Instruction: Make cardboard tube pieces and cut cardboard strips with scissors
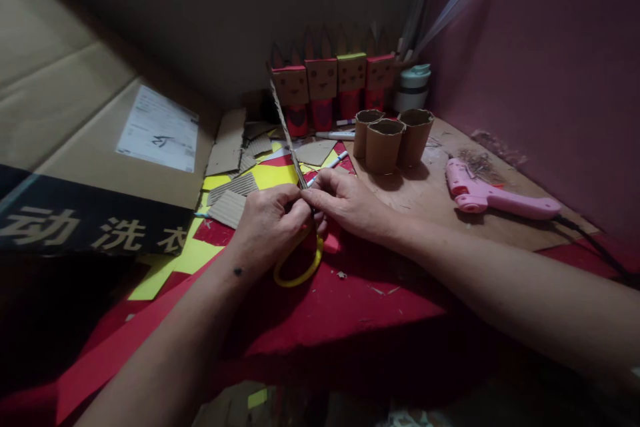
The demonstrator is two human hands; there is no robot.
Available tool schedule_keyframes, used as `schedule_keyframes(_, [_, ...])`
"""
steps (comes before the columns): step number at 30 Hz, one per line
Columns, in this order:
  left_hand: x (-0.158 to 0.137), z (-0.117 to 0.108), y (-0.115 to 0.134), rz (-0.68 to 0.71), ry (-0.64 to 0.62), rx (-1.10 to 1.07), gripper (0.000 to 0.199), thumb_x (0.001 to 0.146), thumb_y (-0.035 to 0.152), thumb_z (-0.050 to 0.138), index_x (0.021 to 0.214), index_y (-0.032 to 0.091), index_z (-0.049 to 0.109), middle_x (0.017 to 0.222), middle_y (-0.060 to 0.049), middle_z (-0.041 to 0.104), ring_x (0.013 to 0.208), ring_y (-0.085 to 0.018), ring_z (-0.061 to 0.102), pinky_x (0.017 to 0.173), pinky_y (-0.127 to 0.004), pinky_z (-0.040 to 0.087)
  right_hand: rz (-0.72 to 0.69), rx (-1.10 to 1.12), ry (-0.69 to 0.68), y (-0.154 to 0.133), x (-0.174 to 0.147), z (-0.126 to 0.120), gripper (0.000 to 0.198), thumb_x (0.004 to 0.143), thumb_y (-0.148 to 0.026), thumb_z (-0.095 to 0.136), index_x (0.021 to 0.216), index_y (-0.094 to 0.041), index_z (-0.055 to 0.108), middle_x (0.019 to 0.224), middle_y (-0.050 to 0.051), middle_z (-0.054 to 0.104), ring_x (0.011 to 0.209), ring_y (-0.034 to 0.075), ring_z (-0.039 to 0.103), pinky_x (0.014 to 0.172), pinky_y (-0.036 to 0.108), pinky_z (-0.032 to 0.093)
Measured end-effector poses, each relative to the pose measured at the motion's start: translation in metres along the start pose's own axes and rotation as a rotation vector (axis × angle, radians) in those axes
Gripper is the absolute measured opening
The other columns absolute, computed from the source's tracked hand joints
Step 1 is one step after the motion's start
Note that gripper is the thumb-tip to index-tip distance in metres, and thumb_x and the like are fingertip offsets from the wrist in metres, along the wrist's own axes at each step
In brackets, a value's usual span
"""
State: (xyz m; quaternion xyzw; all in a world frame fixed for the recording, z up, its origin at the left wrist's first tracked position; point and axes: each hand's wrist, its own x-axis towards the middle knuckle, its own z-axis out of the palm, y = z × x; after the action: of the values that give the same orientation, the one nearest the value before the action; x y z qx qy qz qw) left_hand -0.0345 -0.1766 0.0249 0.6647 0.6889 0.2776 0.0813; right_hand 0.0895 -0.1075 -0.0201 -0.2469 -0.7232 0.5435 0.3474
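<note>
My left hand and my right hand meet above the red tabletop, fingers closed in a pinch around the lower end of a thin cardboard strip. From there the strip rises, narrow and rough-edged, toward the back left. Under my fingers shows a yellow loop handle, apparently of scissors; whether a hand holds it or it lies on the table I cannot tell, as its upper part is hidden. Corrugated cardboard pieces and yellow paper lie beyond my left hand. A capped pen lies behind my right hand.
A large cardboard box stands at left. Three cardboard tubes and a pink glue gun with a cord rest on a board. Several figures with cardboard heads line the back, beside a lidded cup.
</note>
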Motion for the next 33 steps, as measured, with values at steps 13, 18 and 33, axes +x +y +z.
schedule_keyframes(13, [-0.003, 0.006, 0.002, -0.052, 0.026, -0.091, 0.024, 0.068, 0.025, 0.049, 0.046, 0.018, 0.042, 0.045, 0.005, 0.037, 0.047, -0.008, 0.035, 0.046, -0.021, 0.028, -0.146, -0.283, 0.111, 0.0, 0.0, 0.002, 0.019, 0.08, -0.017, 0.043, 0.063, -0.021, 0.035, 0.06, -0.003, 0.041, 0.057, 0.011, 0.037, 0.055, 0.026, 0.031])
schedule_keyframes(18, [0.001, 0.002, 0.0, -0.084, 0.006, -0.157, 0.02, 0.065, 0.023, 0.048, 0.046, 0.018, 0.043, 0.045, 0.005, 0.041, 0.046, -0.008, 0.038, 0.044, -0.02, 0.029, -0.064, -0.149, 0.11, -0.001, -0.001, 0.002, 0.016, 0.081, -0.019, 0.043, 0.065, -0.02, 0.041, 0.059, -0.003, 0.046, 0.056, 0.012, 0.042, 0.052, 0.025, 0.033])
schedule_keyframes(33, [0.005, -0.006, 0.008, -0.231, -0.164, -0.414, 0.02, 0.069, 0.012, 0.05, 0.05, 0.015, 0.057, 0.044, 0.003, 0.06, 0.04, -0.008, 0.055, 0.042, -0.014, 0.041, 0.02, -0.018, -0.037, -0.011, -0.001, -0.003, 0.021, 0.086, -0.016, 0.044, 0.065, -0.018, 0.047, 0.058, -0.002, 0.049, 0.056, 0.011, 0.044, 0.052, 0.024, 0.035])
